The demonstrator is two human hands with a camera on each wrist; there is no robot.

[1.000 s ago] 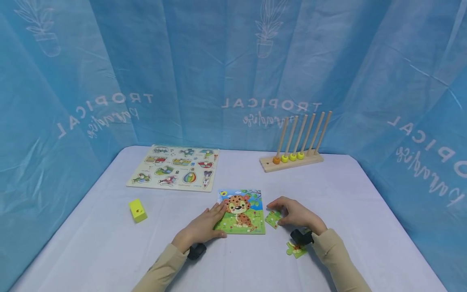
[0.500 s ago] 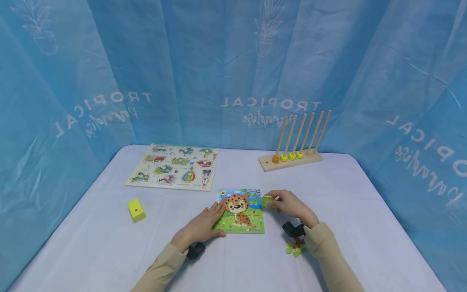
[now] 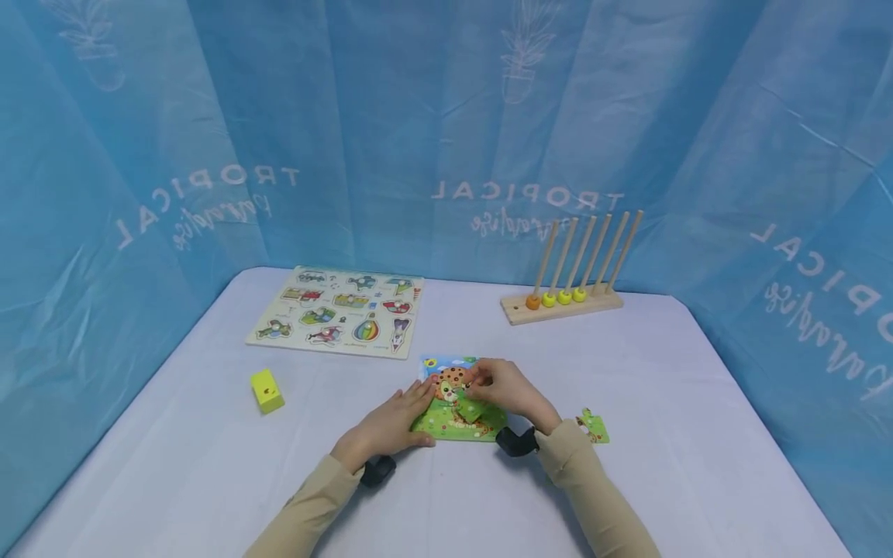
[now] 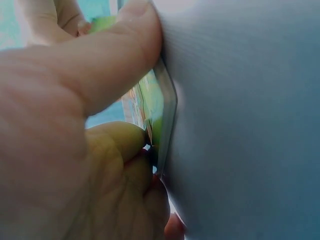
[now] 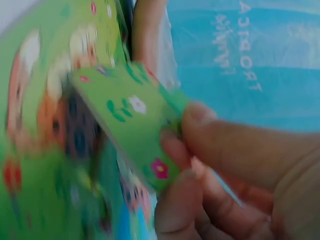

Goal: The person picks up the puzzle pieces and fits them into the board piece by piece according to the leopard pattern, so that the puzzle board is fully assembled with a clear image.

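Note:
My left hand (image 3: 392, 422) rests at the left side of a square leopard puzzle board (image 3: 436, 425), fingers on its left edge and thumb at the near corner. In the left wrist view the thumb (image 4: 107, 65) lies along the board's edge. Over the board, my right hand (image 3: 508, 387) pinches a green puzzle piece (image 5: 127, 117) with printed flowers between thumb and fingers. That piece is tilted and covers part of the leopard picture. Another green puzzle piece (image 3: 594, 427) lies on the table to the right, partly behind the right sleeve.
A vehicle peg puzzle (image 3: 335, 311) lies at the back left, with a yellow block (image 3: 267, 390) nearer. At the back right stands a wooden bead rack (image 3: 561, 306) with upright rods. A blue curtain (image 3: 391, 139) surrounds the white table (image 3: 174, 465).
My right hand has lifted the green puzzle piece off the table and carried it left over the board. The other loose piece shows beyond the right forearm. My left hand has stayed put.

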